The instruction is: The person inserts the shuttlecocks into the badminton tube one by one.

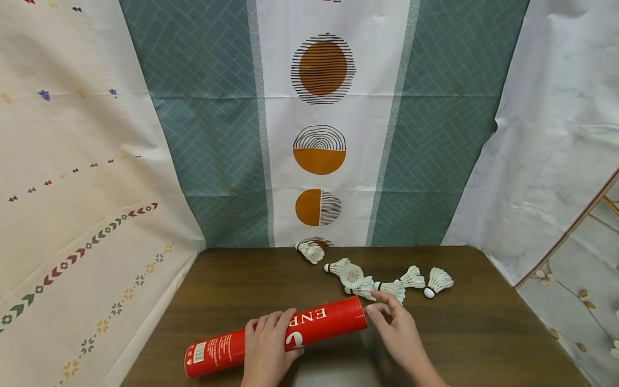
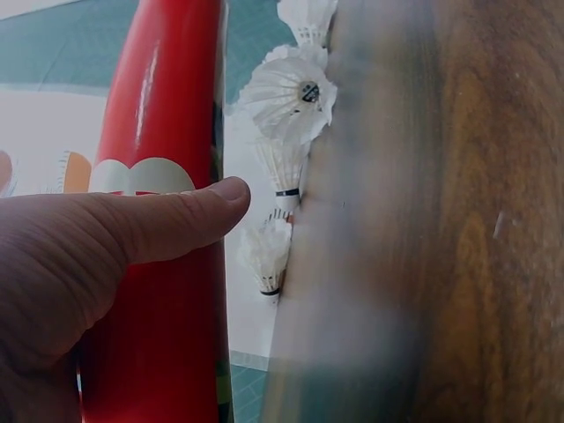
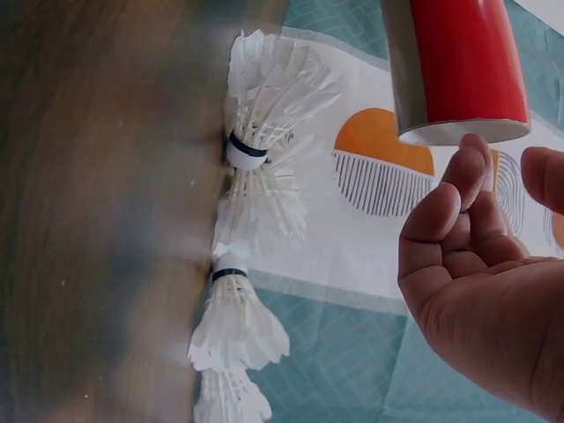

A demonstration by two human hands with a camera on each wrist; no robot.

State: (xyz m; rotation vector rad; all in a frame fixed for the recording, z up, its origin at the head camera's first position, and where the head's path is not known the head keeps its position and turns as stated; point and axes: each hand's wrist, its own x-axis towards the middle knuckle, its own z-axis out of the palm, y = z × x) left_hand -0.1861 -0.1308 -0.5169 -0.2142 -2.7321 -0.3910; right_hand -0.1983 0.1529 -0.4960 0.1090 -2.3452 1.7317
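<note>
Left hand wrapped over the red tube, firm grasp, thumb across it in the left wrist view. Right hand up by the tube's right end: fingers partly bent, thumb apart, nothing seen between them. A fingertip is at or just beside the rim; contact can't be told.

Tube is slanted over the near half of the table, barcode end toward the left edge, other end lifted near the table's middle.

Seven shuttlecocks, all loose on the table. Lone shuttlecock at the far edge, left of the rest. Face-on shuttlecock in a bunch between the tube's right end and the far edge, others close around it. Rightmost shuttlecock toward the far right corner, cork facing the near edge.

Progress: tube is in hand, and work at its right end looks under way, not finished. The right wrist view shows a pale round face there; lid or open mouth, can't tell, so contents unknown. Shuttlecocks out on the table, none in either hand, none put away or sorted into a row. Judging by that, most handling of them remains.
</note>
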